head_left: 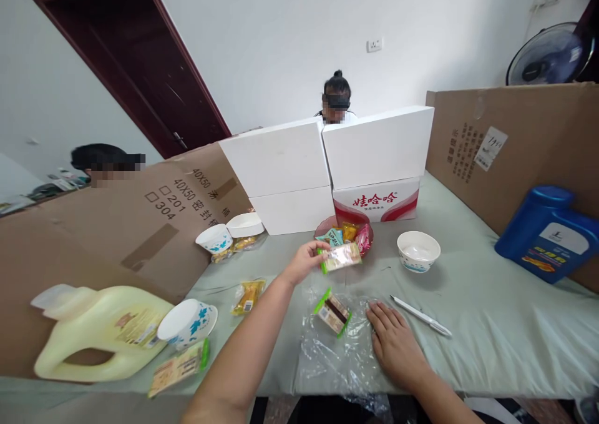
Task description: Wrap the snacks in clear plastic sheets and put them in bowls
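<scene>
My left hand [305, 260] reaches forward over the table and pinches a small snack packet [342, 256] with green ends, just in front of a red dish [322, 229] holding several wrapped snacks. My right hand [394, 343] lies flat, palm down, on a sheet of clear plastic [327, 355] near the table's front edge. Another green-ended packet [333, 312] rests on that plastic, just left of my right fingers. A white pen [420, 315] lies to the right of that hand.
A white bowl [418, 250] stands right of the dish. At the left are a yellow packet [248, 295], patterned bowls [187, 321], a cream jug [93, 340] and a flat packet [178, 368]. A blue jug [547, 233], cardboard walls and white foam boxes [327, 155] surround the table. Two people sit behind.
</scene>
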The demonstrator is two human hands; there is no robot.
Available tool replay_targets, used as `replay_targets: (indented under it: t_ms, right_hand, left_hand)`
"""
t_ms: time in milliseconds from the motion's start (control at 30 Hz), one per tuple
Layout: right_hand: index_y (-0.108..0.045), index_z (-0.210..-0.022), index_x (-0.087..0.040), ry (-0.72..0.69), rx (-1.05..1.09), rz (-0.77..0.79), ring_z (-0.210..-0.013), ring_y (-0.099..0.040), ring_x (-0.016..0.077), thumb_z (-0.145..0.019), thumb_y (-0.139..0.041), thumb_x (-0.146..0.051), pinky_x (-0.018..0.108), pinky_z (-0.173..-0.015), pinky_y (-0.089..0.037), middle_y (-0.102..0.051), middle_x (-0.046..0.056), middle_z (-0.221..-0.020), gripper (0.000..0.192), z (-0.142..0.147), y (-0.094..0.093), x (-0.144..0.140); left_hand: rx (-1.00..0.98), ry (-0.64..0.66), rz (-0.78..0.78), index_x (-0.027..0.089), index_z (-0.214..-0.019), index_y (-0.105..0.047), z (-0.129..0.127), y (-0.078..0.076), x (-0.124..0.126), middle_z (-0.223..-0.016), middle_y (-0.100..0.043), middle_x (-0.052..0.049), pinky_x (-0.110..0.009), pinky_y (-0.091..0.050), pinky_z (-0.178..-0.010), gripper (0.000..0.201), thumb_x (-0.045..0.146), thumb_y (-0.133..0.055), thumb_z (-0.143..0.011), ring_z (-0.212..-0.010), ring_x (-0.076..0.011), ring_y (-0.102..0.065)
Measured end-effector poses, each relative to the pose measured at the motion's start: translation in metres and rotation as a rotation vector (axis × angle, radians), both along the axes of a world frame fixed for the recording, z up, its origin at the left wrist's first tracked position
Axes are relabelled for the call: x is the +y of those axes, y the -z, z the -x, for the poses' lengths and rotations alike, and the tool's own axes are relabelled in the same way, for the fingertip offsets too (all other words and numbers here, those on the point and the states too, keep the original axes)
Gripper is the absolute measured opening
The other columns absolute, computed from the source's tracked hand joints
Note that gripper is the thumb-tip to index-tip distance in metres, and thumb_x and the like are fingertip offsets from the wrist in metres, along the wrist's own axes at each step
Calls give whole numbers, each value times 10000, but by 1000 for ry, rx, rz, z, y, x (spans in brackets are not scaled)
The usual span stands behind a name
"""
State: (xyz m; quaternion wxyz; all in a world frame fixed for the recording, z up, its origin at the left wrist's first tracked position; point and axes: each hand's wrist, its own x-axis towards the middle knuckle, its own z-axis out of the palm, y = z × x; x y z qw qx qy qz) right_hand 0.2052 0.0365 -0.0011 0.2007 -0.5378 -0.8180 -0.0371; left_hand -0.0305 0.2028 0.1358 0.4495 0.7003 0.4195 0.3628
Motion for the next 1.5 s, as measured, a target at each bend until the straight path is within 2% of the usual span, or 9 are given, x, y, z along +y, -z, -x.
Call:
replay_targets:
  t_ms: [233,433,600,667,833,1000,1200,1367,1500]
  right_hand:
    - [-523,-1343,-192,6,-5,28,-1312,-425,227,-866,-435,-208,396,-1088,-259,-509,61,-1408,485,0,-1,0]
    - [-525,-1340,-192,-5,-9,18,-1308,-429,228,-875,-438,-221,394,-1084,-259,-514,59,-1404,474,-1,-1,0]
    - [-523,-1339,-188,-3,-17,-6,-1300,-437,233,-868,-443,-210,403,-1073,-268,-526,59,-1393,478,-1,1,0]
    - [-517,-1343,-191,-3,-12,-13,-1305,-430,232,-874,-441,-214,402,-1074,-267,-520,61,-1397,476,-1,1,0]
    - [-520,-1340,-191,-10,-17,-15,-1301,-433,230,-882,-443,-227,399,-1077,-263,-521,62,-1396,466,-1,1,0]
    - [-534,-1326,-188,-6,-23,-9,-1297,-439,230,-875,-446,-224,399,-1075,-263,-526,60,-1392,461,-1,1,1]
    - [-516,-1348,-201,1,0,18,-1306,-428,229,-881,-439,-233,401,-1079,-269,-516,58,-1402,474,0,0,0]
    - [-529,-1336,-208,4,-1,41,-1306,-429,228,-887,-436,-237,399,-1082,-278,-516,52,-1402,459,0,-6,0]
    - [-540,-1323,-207,20,17,54,-1308,-425,226,-885,-433,-220,396,-1084,-276,-514,50,-1404,451,1,-10,-2]
  left_hand:
    - [185,-204,-178,149,-893,-640,-34,11,57,-735,-583,-1,-288,-522,-658,189,258,-671,-741,-650,-137,-573]
    - [384,-256,-431,181,-1034,-636,-34,15,19,-1186,-534,-102,-460,-346,-1055,346,56,-579,-717,-1184,-271,-471]
    - [839,537,-732,234,-1169,-581,-18,38,-47,-1220,-579,-73,-405,-386,-1000,407,131,-578,-775,-1187,-260,-488]
    - [980,680,-790,249,-1242,-525,-8,47,-63,-1250,-570,-79,-441,-350,-1020,430,187,-572,-819,-1214,-278,-466]
    - [1088,545,-734,234,-1150,-549,13,45,-67,-1093,-613,-82,-450,-337,-1016,356,164,-576,-802,-1089,-265,-533]
    - [788,250,-550,196,-1223,-501,22,19,-48,-1100,-593,-75,-358,-467,-902,553,180,-630,-686,-1001,-234,-586]
    - [603,-83,-737,203,-1357,-431,-24,-15,-1,-1249,-559,-117,-432,-405,-1019,627,281,-659,-777,-1174,-274,-520]
    - [737,-147,-649,120,-1340,-455,-74,1,33,-1327,-502,-189,-470,-399,-1027,623,321,-689,-798,-1230,-322,-481]
    - [752,-78,-650,155,-1222,-564,-77,25,22,-1293,-544,-145,-448,-395,-1041,387,196,-611,-841,-1223,-285,-496]
